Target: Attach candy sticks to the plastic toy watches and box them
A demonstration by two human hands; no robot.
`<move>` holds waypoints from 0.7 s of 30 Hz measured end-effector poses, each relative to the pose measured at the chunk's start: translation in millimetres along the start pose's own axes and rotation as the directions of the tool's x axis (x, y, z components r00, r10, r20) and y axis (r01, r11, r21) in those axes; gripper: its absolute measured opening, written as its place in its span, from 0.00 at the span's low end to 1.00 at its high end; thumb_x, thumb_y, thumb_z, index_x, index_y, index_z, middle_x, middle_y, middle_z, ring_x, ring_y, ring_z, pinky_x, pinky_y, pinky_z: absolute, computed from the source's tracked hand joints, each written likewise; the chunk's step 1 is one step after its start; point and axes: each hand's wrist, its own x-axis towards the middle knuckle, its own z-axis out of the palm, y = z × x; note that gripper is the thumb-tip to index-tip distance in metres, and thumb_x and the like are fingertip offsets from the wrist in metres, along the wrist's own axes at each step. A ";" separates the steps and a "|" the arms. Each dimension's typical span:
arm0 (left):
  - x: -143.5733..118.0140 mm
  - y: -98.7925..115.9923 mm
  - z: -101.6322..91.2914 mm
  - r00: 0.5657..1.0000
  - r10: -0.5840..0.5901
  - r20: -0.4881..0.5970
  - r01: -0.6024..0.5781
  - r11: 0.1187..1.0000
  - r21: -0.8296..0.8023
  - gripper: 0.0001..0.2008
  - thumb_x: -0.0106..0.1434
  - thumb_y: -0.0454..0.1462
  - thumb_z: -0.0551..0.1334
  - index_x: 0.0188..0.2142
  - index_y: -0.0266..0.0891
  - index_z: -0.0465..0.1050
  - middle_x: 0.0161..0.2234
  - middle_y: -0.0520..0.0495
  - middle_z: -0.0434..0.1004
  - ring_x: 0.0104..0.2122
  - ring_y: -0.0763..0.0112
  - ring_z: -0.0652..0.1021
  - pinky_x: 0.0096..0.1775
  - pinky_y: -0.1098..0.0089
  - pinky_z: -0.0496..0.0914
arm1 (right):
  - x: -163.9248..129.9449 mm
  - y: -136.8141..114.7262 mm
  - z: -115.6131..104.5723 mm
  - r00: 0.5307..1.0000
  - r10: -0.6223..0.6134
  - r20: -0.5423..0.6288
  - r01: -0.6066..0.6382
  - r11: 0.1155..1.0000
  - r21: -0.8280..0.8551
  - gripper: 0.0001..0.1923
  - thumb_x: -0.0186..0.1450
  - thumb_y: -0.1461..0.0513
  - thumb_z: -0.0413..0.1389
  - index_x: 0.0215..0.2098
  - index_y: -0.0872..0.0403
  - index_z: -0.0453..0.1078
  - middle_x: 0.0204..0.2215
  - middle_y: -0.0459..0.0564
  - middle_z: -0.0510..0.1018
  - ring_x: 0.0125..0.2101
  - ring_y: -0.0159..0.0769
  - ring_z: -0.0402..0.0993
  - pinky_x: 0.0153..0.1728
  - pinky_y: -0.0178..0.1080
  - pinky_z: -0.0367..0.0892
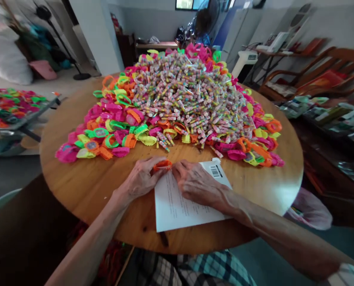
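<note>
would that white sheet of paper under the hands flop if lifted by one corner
Probably: the white sheet of paper looks thin and lies flat on the round table, so it should bend. It seems light, and may slide; the right hand rests on it.

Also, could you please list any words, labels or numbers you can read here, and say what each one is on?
None can be read.
Sheet: lines of print, too small and blurred.
Barcode label on the sheet's corner: bars only, digits illegible.
Candy rolls: wrappers too blurred.
Orange band between the hands: no text visible.
</note>
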 end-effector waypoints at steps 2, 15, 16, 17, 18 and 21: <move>1.5 3.6 -1.6 1.000 0.001 -0.027 -0.002 1.000 -0.014 0.09 0.71 0.40 0.65 0.48 0.41 0.80 0.44 0.44 0.86 0.42 0.63 0.85 0.43 0.65 0.79 | 1.7 5.2 -1.1 0.996 0.054 -0.075 -0.046 0.993 0.110 0.12 0.72 0.67 0.52 0.40 0.60 0.78 0.37 0.58 0.78 0.35 0.40 0.70 0.33 0.41 0.58; -191.2 20.4 -150.3 0.767 -0.383 -0.515 0.580 0.758 0.299 0.15 0.64 0.51 0.66 0.44 0.47 0.80 0.44 0.47 0.85 0.39 0.57 0.85 0.45 0.55 0.82 | 77.9 47.4 24.6 0.935 0.316 -0.163 -0.269 0.929 0.254 0.11 0.69 0.66 0.54 0.44 0.59 0.79 0.43 0.58 0.81 0.38 0.38 0.73 0.34 0.38 0.57; -193.9 18.7 -152.3 0.772 -0.361 -0.523 0.581 0.734 0.352 0.15 0.64 0.51 0.66 0.44 0.46 0.80 0.45 0.45 0.84 0.40 0.55 0.84 0.45 0.54 0.81 | 78.8 47.4 26.0 0.935 0.316 -0.158 -0.271 0.928 0.255 0.12 0.68 0.68 0.54 0.45 0.59 0.78 0.43 0.58 0.81 0.38 0.39 0.73 0.34 0.38 0.58; -189.9 17.8 -149.9 0.787 -0.322 -0.526 0.565 0.719 0.405 0.15 0.64 0.50 0.66 0.44 0.45 0.80 0.46 0.43 0.83 0.42 0.54 0.84 0.47 0.52 0.81 | 78.7 47.4 26.3 0.937 0.314 -0.151 -0.270 0.929 0.254 0.12 0.66 0.69 0.54 0.45 0.59 0.78 0.42 0.58 0.81 0.38 0.38 0.73 0.35 0.38 0.59; -179.4 17.6 -143.6 0.809 -0.275 -0.519 0.532 0.720 0.446 0.15 0.65 0.49 0.66 0.45 0.44 0.80 0.47 0.42 0.83 0.44 0.53 0.83 0.49 0.51 0.79 | 77.8 47.5 25.4 0.940 0.310 -0.144 -0.268 0.930 0.251 0.13 0.66 0.70 0.54 0.45 0.59 0.78 0.42 0.58 0.80 0.37 0.38 0.72 0.35 0.38 0.59; -118.7 17.8 -110.5 0.882 -0.177 -0.438 0.383 0.810 0.444 0.15 0.69 0.45 0.63 0.50 0.41 0.79 0.49 0.40 0.82 0.45 0.57 0.83 0.53 0.54 0.77 | 69.8 47.0 16.8 0.949 0.286 -0.131 -0.252 0.941 0.228 0.14 0.65 0.71 0.54 0.45 0.60 0.78 0.42 0.58 0.81 0.38 0.38 0.73 0.35 0.38 0.59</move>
